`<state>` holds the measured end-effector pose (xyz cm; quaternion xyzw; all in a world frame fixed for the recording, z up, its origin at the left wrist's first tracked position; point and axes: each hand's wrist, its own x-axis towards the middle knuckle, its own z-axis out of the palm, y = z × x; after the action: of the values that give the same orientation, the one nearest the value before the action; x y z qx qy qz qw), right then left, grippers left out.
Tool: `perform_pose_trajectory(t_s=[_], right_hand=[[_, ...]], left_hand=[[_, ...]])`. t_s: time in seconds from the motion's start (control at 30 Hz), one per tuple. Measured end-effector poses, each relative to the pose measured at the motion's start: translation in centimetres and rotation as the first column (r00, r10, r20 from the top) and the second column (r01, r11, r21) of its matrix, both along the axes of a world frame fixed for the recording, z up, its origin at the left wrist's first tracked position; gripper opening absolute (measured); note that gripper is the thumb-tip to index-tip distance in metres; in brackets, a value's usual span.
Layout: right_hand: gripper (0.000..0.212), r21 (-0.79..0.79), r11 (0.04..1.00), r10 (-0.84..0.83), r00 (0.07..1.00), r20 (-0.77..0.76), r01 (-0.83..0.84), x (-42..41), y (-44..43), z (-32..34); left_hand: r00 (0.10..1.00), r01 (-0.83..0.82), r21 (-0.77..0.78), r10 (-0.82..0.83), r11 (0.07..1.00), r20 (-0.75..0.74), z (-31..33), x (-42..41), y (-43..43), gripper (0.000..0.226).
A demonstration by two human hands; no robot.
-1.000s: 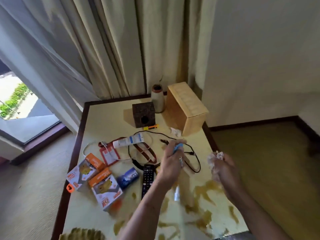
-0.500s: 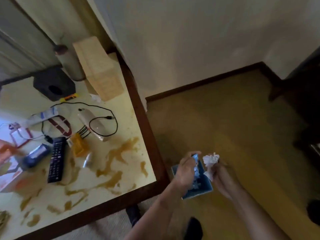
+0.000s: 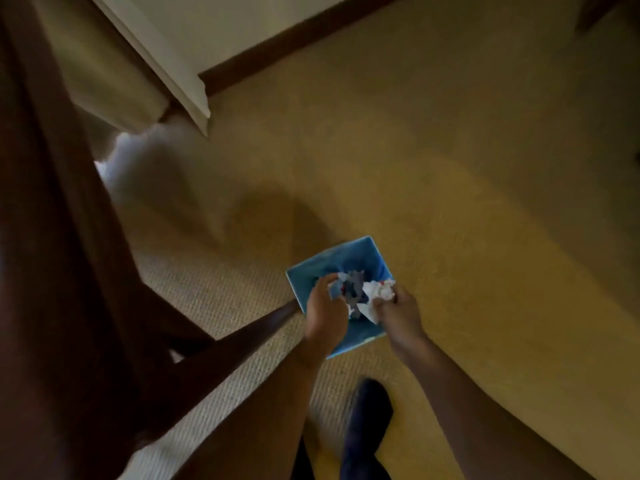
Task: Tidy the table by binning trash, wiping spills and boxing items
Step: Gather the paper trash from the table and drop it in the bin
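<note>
Nearest the camera, a foot in dark footwear [image 3: 367,420] stands on the floor between the two bare forearms, which reach away toward a small blue bin [image 3: 313,271]. The bin sits on the carpet [image 3: 467,209], just right of the table's corner, its square mouth open to the camera.

Both hands hang over that mouth. The right hand [image 3: 398,315] grasps a crumpled white tissue [image 3: 378,293], fingers curled round it; the wad lies above the right half of the opening, with a tail of it drooping toward the near wall of the bin. The left hand [image 3: 325,308] is over the left half, fingers bent inward toward the middle. A pale scrap shows at its fingertips, but blur hides whether it is pinched or lying loose below, so I cannot tell whether this hand grips anything. Inside the bin, between the hands, lies a heap of grey and dark trash [image 3: 354,293] (its pieces are too smeared to name).

To the left, the table's dark wooden frame [image 3: 69,237] fills the edge of the view, one rail [image 3: 225,348] slanting toward the bin's near left corner. A lighter woven patch of flooring [image 3: 214,296] shows under it.

Farther off, the carpet runs to a dark skirting board [image 3: 294,36] at the foot of a pale wall [image 3: 242,12].
</note>
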<state>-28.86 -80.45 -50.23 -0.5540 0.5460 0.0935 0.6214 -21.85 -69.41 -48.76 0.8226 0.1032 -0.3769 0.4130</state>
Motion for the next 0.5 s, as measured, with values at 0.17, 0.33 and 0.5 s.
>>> perform_pose_trajectory(t_s=[0.17,0.33,0.5], right_hand=[[0.037,0.054,0.995,0.084,0.996,-0.042,-0.082,1.4,0.6,-7.7],[0.049,0.12,0.987,0.117,0.991,-0.059,-0.109,1.3,0.7,-9.9],[0.048,0.086,0.996,0.034,0.999,0.009,-0.035,1.5,0.4,-3.3]], left_hand=[[0.998,0.061,0.113,-0.058,0.992,-0.027,-9.1,0.6,-0.2,0.04],[0.99,0.121,0.091,-0.113,0.988,-0.089,-10.9,0.9,-0.2,0.06],[0.997,0.057,-0.012,-0.057,0.998,0.06,-2.6,0.8,-0.4,0.038]])
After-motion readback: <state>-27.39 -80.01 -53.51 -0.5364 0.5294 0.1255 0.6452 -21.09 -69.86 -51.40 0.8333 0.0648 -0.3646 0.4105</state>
